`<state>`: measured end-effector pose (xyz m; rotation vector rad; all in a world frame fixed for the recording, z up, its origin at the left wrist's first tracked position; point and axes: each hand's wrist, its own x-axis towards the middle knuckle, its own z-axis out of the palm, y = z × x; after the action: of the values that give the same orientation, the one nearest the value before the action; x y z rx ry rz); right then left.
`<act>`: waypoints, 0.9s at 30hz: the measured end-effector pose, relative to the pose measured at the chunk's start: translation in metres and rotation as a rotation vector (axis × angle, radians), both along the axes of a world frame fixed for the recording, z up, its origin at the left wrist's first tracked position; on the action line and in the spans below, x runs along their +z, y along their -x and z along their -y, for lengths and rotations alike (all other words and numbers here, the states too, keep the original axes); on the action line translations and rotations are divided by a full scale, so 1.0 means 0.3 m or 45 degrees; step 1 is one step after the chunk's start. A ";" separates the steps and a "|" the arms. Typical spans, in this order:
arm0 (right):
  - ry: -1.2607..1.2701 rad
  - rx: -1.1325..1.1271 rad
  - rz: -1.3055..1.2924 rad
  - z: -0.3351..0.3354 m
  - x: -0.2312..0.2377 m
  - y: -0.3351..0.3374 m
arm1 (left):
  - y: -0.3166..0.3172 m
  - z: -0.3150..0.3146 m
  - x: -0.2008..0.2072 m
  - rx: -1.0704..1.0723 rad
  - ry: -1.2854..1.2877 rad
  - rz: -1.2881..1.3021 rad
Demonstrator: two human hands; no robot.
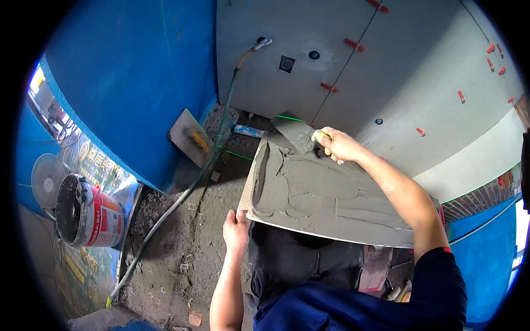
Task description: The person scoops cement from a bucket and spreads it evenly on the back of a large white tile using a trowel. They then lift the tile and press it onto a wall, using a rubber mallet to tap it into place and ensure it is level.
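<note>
A large tile [249, 214] lies across in front of me, its upper face spread with grey mortar [309, 190] that is ridged and uneven. At the tile's near left corner, my left hand [236, 230] grips the edge with the fingertips. Over the far edge, my right hand [339, 147] is closed round the handle of a flat metal trowel [295, 132]. The trowel's broad blade points to the far left, with a green laser line across its tip. Part of the handle is hidden by my fingers.
Grey wall tiles [408, 66] with red clips [354, 45] rise ahead, beside a blue wall [132, 83]. A yellow-handled float [190, 138] leans at the corner. A hose [182, 196] crosses the rubble-strewn floor. Left stand a bucket [102, 215] and a fan [48, 181].
</note>
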<state>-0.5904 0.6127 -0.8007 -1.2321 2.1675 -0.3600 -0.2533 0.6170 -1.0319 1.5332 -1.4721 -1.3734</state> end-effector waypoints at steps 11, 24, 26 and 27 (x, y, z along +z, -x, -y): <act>-0.084 0.034 0.743 0.194 -0.251 -0.411 | 0.025 -0.009 -0.005 0.109 -0.064 -0.340; -0.409 0.666 0.147 -0.027 0.184 -0.390 | -0.046 -0.085 -0.109 0.369 -0.376 -0.878; -0.368 0.831 0.007 -0.024 0.155 -0.383 | -0.115 -0.148 -0.176 0.463 -0.412 -0.783; -0.314 0.887 -0.064 -0.018 0.120 -0.365 | -0.148 -0.175 -0.213 0.448 -0.410 -0.732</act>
<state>-0.4810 0.6180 -0.7648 -1.7444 1.6156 0.2251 -0.2089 0.6696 -1.0959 1.3330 -0.6258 -1.6935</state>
